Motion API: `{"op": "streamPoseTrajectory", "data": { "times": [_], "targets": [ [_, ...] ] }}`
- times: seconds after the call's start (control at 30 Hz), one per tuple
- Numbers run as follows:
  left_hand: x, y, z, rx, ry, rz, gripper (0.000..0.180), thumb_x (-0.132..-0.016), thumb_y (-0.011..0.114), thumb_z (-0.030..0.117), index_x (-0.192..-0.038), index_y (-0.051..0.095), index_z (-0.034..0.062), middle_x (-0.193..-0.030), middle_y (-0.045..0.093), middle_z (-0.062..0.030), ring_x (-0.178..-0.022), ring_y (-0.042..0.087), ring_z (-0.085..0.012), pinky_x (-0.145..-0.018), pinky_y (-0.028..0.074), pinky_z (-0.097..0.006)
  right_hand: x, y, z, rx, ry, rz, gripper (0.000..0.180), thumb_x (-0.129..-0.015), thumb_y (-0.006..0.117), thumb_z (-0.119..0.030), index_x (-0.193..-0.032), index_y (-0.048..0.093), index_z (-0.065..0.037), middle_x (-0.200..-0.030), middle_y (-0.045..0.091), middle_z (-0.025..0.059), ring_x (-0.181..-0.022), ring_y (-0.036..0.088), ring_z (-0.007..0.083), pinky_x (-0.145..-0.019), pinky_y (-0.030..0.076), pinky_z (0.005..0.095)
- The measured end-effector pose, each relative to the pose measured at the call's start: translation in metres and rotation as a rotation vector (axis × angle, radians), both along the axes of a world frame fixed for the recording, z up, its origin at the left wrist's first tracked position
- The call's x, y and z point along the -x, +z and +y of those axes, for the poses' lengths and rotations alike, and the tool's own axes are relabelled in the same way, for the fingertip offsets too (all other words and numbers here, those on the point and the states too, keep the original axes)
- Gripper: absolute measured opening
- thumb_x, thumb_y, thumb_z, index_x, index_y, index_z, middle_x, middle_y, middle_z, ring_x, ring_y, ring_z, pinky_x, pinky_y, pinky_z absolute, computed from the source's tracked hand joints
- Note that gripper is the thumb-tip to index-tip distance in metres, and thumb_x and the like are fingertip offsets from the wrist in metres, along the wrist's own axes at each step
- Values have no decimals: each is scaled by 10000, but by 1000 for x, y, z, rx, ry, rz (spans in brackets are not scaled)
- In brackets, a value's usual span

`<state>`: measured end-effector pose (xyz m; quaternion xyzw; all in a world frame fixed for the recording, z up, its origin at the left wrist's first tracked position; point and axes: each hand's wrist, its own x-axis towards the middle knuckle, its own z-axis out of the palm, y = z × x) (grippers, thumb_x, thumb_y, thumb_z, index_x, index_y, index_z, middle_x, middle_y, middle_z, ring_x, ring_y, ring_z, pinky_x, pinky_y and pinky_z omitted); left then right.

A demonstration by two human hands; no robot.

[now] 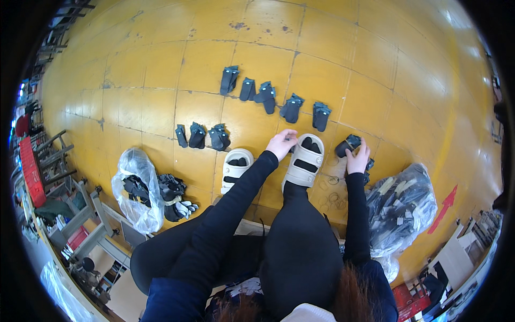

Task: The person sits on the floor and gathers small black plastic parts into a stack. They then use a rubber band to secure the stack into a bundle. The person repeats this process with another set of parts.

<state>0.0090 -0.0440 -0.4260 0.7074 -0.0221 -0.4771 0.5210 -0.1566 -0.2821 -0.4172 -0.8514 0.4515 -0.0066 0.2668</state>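
My left hand (281,144) is beside the toe of a beige sandal (307,163) on my right foot. Its fingers are bent together, and a bit of something dark shows by the fingertips, too small to make out. To the right, my right hand (358,157) has its fingers and thumb on a bundle of dark socks (343,147) on the floor. More dark socks (368,167) lie partly hidden beside that hand. Ahead of my feet lie small piles of dark socks with green-grey tops, among them a near pile (219,137) and a far pile (229,80).
A clear plastic bag (402,209) stuffed with dark socks lies on the right. Another open bag (142,209) with dark items stands on the left. Thin rings (335,199) lie on the yellow tiled floor (155,64) by my right foot. Metal frames (99,212) stand far left.
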Motion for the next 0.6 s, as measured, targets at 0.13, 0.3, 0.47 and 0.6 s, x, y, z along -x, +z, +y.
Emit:
{"op": "streamPoseTrajectory", "data": {
  "times": [0.13,0.3,0.47,0.6],
  "targets": [
    [-9,-15,14,7,126,-31,273,-885,606,148,-1139,593,48,-961,645,-54,-860,603,-124,-773,478,-259,3,17,21,27,181,-139,383,-742,692,-57,-1107,578,-69,-1085,548,132,-1035,522,319,-908,409,424],
    [-24,-26,21,-103,335,3,234,-865,632,164,-1089,619,97,-948,628,-9,-831,588,-117,-713,457,-263,28,10,53,209,572,15,237,-706,732,-194,-908,635,-116,-900,599,37,-923,553,239,-841,402,382],
    [-52,-44,40,-355,334,-559,251,-805,639,81,-1055,617,64,-987,624,-136,-849,604,-260,-781,485,-347,47,-8,57,213,434,87,223,-716,725,-189,-903,622,-122,-902,591,33,-939,545,238,-842,399,384],
    [-90,-23,31,-356,254,-690,298,-792,642,65,-1084,581,64,-1028,586,-140,-927,577,-287,-829,473,-365,57,-19,50,190,454,56,152,-728,712,-177,-829,616,-116,-862,577,39,-912,546,243,-813,404,385]
  ]
}}
